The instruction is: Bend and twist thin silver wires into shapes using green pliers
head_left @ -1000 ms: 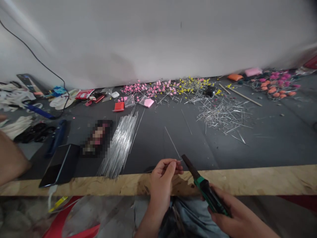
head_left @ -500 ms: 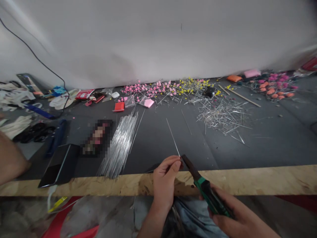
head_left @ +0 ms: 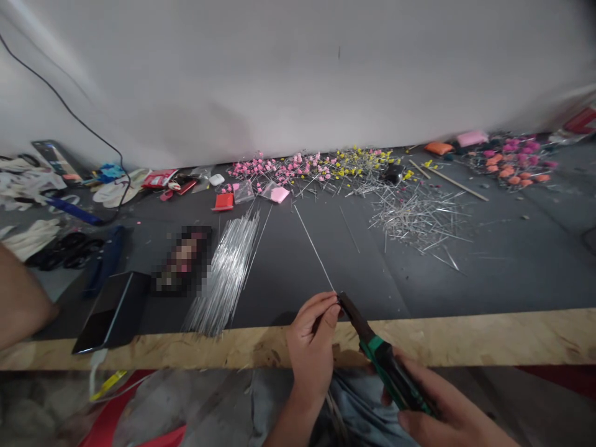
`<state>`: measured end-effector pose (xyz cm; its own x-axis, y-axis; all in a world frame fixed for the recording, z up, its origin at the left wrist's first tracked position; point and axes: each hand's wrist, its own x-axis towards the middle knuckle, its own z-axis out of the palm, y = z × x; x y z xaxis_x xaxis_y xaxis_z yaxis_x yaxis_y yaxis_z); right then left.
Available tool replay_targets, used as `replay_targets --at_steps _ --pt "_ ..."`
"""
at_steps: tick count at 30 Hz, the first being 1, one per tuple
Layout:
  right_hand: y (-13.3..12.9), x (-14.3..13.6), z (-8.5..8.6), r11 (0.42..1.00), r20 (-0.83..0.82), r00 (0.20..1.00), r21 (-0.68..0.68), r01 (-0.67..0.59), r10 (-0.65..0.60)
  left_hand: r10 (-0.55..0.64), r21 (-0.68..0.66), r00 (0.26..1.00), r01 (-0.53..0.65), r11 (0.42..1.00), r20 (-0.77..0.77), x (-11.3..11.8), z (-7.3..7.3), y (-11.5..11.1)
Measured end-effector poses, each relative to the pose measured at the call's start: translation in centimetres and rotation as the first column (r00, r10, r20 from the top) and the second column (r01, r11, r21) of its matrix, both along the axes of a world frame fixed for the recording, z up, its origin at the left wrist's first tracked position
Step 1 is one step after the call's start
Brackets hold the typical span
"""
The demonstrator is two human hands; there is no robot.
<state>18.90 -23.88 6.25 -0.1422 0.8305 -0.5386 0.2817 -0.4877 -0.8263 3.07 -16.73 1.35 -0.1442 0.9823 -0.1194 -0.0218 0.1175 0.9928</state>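
My left hand [head_left: 313, 329] pinches a thin straight metal wire [head_left: 313, 245] near its lower end, above the table's front edge. The wire slants up and to the left from my fingertips. In my right hand [head_left: 428, 397] is a pair of pliers [head_left: 384, 357] with green and black handles. The dark jaws meet the wire at my left fingertips; whether they bite on it is too small to tell. A bundle of long straight wires [head_left: 228, 267] lies left of my hands. Short wire pieces [head_left: 414, 217] are heaped to the right.
Pink-tipped wires [head_left: 279, 167] and yellow-tipped wires [head_left: 358, 161] lie along the wall. Orange and magenta blobs on wires [head_left: 516, 164] sit far right. A black box-like device [head_left: 112, 313] and a pixelated object stand left. Another person's arm [head_left: 23, 298] reaches in at the left edge.
The wire now slants further left, and more of its length extends beyond my left fingertips. The pliers have shifted slightly left, with their jaws still at the fingertips.
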Motion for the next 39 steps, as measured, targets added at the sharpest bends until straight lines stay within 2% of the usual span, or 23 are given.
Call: replay_targets --at_steps 8,12,17,24,28,30,33,36,39 --pt "0.1 -0.5 0.1 0.997 -0.008 1.000 0.078 0.002 -0.001 0.044 0.025 0.997 -0.042 0.999 -0.066 0.2 0.0 -0.2" --pt "-0.3 -0.6 -0.8 0.998 0.061 0.998 0.069 -0.003 -0.001 0.071 0.025 0.996 -0.070 0.997 -0.049 0.3 0.0 -0.3" --pt "-0.4 -0.8 -1.7 0.993 0.084 0.996 0.119 -0.014 0.004 0.108 0.019 0.993 -0.107 0.994 -0.043 0.4 -0.1 -0.4" --pt "1.0 -1.9 -0.3 0.988 0.084 0.996 0.153 -0.012 -0.001 0.126 0.014 0.992 -0.126 0.992 0.000 0.6 -0.2 -0.1" --pt "2.1 -2.1 0.4 0.984 0.049 0.999 0.178 -0.021 0.012 0.136 -0.033 0.987 -0.133 0.991 0.090 0.6 -0.5 0.3" --pt "2.6 -2.1 0.3 0.980 0.014 1.000 0.201 -0.009 0.007 0.111 -0.102 0.982 -0.096 0.990 0.155 0.8 -0.6 0.3" --pt "3.5 -2.0 -0.1 0.975 -0.003 0.999 0.218 0.037 -0.037 -0.018 -0.198 0.959 0.076 0.977 0.281 1.3 -0.5 -0.1" --pt "4.6 -2.0 -0.9 0.967 -0.007 0.998 0.246 0.066 -0.066 -0.164 -0.157 0.862 0.268 0.951 0.479 1.9 -0.4 -1.0" --pt "5.5 -1.8 -2.0 0.946 -0.012 0.994 0.308 0.104 -0.106 -0.217 -0.126 0.771 0.359 0.925 0.599 2.2 -0.6 -1.7"
